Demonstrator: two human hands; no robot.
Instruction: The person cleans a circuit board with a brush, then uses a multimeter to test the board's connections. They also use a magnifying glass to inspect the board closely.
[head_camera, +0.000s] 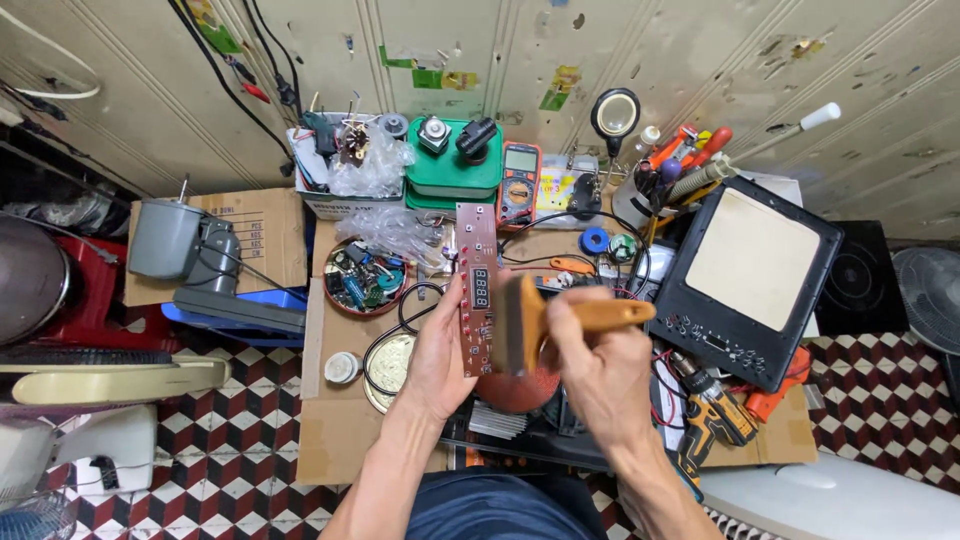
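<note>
Circuit board (476, 290), long, narrow and red-brown with a small digit display near its middle, is held upright over the cardboard-covered bench (330, 440). All places below are taken from this board.

Left hand (440, 355): closed on the board's lower left edge, thumb on the face, fingers behind.

Right hand (590, 365): closed around the wooden handle of a flat paintbrush (540, 320). The bristles lie against the board's right edge at about display height.

Progress, as judged: brushing of the board is under way. The bristles sit mid-board; I cannot tell from here which stretches are already clean, so both the upper end and the lower end may remain.

Surroundings: a round tin of loose parts (365, 278) just left of the board; a multimeter (519, 180) above it against the wall; a black cooktop housing (750, 280) with a pale square panel well to the right; a yellow cordless drill (712, 415) lower right.
</note>
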